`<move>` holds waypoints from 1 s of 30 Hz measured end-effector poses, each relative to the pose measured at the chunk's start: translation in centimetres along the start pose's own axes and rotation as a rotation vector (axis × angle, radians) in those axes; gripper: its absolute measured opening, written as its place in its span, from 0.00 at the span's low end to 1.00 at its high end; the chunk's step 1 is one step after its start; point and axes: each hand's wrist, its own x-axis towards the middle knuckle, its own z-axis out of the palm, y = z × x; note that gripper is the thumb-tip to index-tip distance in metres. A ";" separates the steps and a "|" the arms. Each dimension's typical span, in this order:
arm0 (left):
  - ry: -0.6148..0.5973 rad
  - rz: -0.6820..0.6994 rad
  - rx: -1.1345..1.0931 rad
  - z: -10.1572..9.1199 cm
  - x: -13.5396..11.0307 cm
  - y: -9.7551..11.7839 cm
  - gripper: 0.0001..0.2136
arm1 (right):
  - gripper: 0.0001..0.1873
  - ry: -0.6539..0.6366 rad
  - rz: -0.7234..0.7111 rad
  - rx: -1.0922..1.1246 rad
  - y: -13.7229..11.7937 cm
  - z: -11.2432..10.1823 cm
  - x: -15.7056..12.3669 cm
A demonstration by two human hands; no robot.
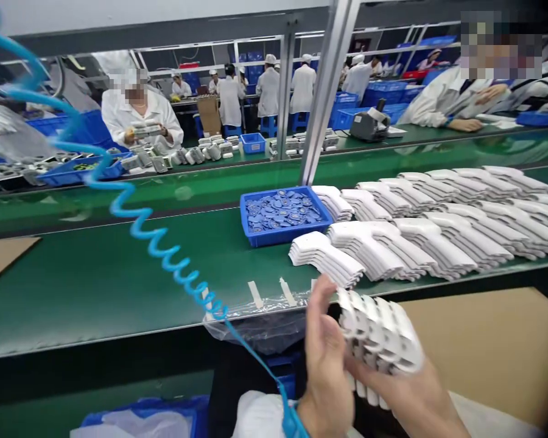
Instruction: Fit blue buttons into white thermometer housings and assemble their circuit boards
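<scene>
A stack of curved white plastic shells (pixel 379 334), nested together, is held up in front of the bench edge. My right hand (pixel 406 389) grips it from below and the right side. Against its left end rests my left hand (pixel 326 359), fingers pointing up and thumb beside the shells; part of its grip is hidden. A blue coiled cord (pixel 164 252) runs down to a blue strap (pixel 292 420) at my left wrist. Just beyond my hands, more stacks of white shells (pixel 326 255) lie in rows on the green bench (pixel 119 292).
A blue tray (pixel 278 237) of small blue pieces stands beside the rows. Cardboard (pixel 493 347) lies at right, below the bench edge. Tape strips (pixel 256 294) hold a clear plastic bag (pixel 260 331) at the edge. A metal post (pixel 326 91) rises behind; co-workers sit across the line.
</scene>
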 end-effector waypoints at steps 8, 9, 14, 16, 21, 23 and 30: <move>0.533 0.329 0.275 -13.6 2.7 5.4 0.20 | 0.37 0.044 -0.348 -0.922 -12.6 8.0 4.1; 0.560 0.337 0.303 -14.8 3.0 6.0 0.20 | 0.36 -0.001 -0.405 -1.021 -13.3 9.5 4.6; 0.376 0.247 0.713 -17.9 5.8 7.8 0.20 | 0.32 -0.135 -0.499 -1.302 -13.7 14.9 6.4; 0.197 0.275 0.899 -17.9 7.8 7.8 0.24 | 0.31 -0.123 -0.486 -1.311 -13.3 15.4 6.5; -0.166 0.218 1.173 -16.1 12.1 7.0 0.24 | 0.25 -0.054 -0.449 -1.273 -12.3 14.6 6.2; -0.213 0.186 1.268 -15.2 13.0 6.9 0.19 | 0.23 -0.012 -0.450 -1.217 -11.6 14.2 6.2; -0.221 0.218 1.282 -14.2 13.7 7.0 0.25 | 0.31 0.187 -0.607 -0.885 -8.9 12.9 6.4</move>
